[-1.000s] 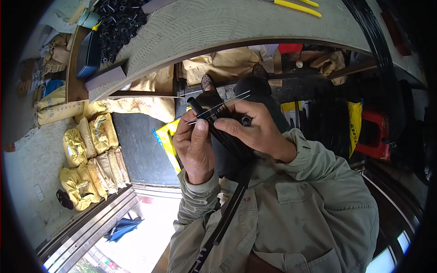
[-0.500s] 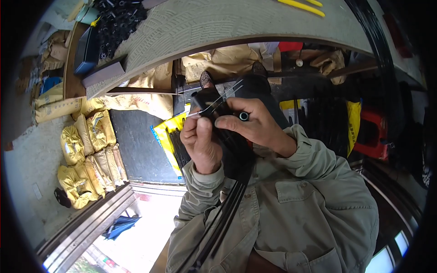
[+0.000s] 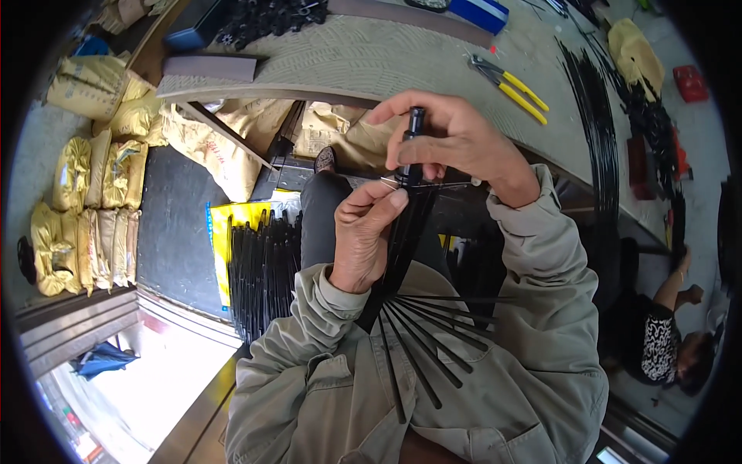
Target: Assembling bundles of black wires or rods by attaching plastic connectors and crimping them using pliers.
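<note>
A black umbrella frame stands in front of my chest, its thin black ribs (image 3: 421, 340) fanned out toward me over my shirt. At its far end is a black cylindrical hub (image 3: 416, 120). My right hand (image 3: 464, 147) is closed round the hub, thumb on the near side and the index finger lifted away. Just below, my left hand (image 3: 362, 236) pinches a thin pale wire (image 3: 389, 182) between thumb and index finger against the frame. Where the wire meets the ribs is partly hidden by fingers.
Across the bench (image 3: 348, 62) ahead lie yellow-handled pliers (image 3: 514, 93), a pile of black parts (image 3: 270, 19) and long black rods (image 3: 593, 131). More rods (image 3: 263, 271) stand at my left. Sacks (image 3: 108, 240) line the left side. Another person (image 3: 665, 340) is at the far right.
My head view has shifted, bringing more of the bench into sight. My right hand has moved up round the hub. The ribs, bunched together before, now spread over my shirt.
</note>
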The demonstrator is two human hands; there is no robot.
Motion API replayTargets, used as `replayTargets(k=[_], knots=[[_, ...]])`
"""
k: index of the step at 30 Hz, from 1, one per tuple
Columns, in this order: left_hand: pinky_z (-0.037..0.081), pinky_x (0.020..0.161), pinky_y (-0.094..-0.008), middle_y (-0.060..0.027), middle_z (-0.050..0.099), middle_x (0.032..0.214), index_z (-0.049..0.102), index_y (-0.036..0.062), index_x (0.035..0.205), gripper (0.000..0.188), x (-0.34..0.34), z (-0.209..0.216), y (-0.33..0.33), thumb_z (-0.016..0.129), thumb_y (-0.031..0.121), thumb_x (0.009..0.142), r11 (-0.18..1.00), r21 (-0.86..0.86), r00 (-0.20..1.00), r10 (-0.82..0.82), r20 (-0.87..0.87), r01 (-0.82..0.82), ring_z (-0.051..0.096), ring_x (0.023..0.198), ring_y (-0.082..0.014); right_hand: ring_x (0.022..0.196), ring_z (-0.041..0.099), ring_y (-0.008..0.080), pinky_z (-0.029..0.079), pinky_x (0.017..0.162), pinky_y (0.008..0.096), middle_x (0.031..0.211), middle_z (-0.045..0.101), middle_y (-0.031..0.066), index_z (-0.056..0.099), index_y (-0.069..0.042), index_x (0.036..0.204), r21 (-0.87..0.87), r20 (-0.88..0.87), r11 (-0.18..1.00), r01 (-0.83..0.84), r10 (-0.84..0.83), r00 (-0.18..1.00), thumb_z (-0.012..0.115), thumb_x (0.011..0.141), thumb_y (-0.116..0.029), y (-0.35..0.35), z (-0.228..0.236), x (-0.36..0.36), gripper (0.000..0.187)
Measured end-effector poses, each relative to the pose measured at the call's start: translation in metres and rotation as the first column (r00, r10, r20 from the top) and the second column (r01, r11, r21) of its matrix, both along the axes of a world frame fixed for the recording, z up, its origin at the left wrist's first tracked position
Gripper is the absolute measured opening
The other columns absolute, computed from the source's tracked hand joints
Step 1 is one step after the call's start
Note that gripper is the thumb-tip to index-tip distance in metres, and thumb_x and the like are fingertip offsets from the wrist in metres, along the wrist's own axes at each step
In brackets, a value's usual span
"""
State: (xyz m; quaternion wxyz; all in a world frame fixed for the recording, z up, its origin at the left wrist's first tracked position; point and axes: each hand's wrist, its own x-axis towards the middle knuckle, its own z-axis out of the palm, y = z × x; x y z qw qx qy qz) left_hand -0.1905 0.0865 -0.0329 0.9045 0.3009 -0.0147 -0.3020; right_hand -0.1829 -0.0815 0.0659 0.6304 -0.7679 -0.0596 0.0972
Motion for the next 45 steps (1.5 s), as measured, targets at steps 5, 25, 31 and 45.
replayTargets(k=[5,25,31,45], knots=[[0.046,0.073,-0.0195,-0.003,0.062,0.086,0.061,-0.0001,0.092,0.013,0.001,0.004,0.004,0.062,0.0,0.079,0.997,-0.023,0.997,-0.071,-0.026,0.071,0.057,0.076,-0.0065,0.064,0.05,0.0034,0.041,0.056,0.0169,0.078,0.06,0.0022,0.051,-0.002,0.112,0.098,-0.048,0.989,0.11,-0.106,0.993,0.065,0.079,-0.014,0.005,-0.005,-0.002,0.038],[0.042,0.078,-0.0199,-0.0013,0.06,0.091,0.057,-0.0022,0.104,0.025,0.003,0.008,0.001,0.06,0.002,0.08,0.998,0.065,1.0,-0.023,-0.005,0.023,0.054,0.08,-0.0059,0.047,0.037,0.0072,0.027,0.041,0.0247,0.051,0.039,0.0014,0.051,-0.003,0.086,-0.559,0.501,0.763,0.326,-0.003,0.866,0.075,0.069,-0.026,0.01,-0.022,0.016,0.037],[0.042,0.079,-0.0201,-0.0016,0.06,0.092,0.056,-0.0023,0.106,0.026,0.003,0.006,0.004,0.06,0.003,0.08,0.999,0.044,0.999,0.013,0.047,-0.015,0.054,0.08,-0.006,0.06,0.049,0.0091,0.039,0.053,0.0236,0.065,0.052,0.003,0.05,-0.002,0.097,-0.392,0.181,0.917,0.075,-0.003,0.983,0.071,0.074,-0.023,0.008,-0.019,0.018,0.037],[0.041,0.082,-0.0199,-0.0033,0.061,0.097,0.053,-0.0035,0.111,0.032,0.004,0.006,0.004,0.06,0.002,0.081,0.998,0.063,1.0,0.02,-0.001,-0.02,0.055,0.085,-0.0065,0.077,0.055,0.007,0.043,0.067,0.0206,0.078,0.059,0.0041,0.048,-0.001,0.106,-0.216,0.152,0.975,0.049,-0.016,0.988,0.067,0.078,-0.014,0.008,-0.024,0.015,0.037]])
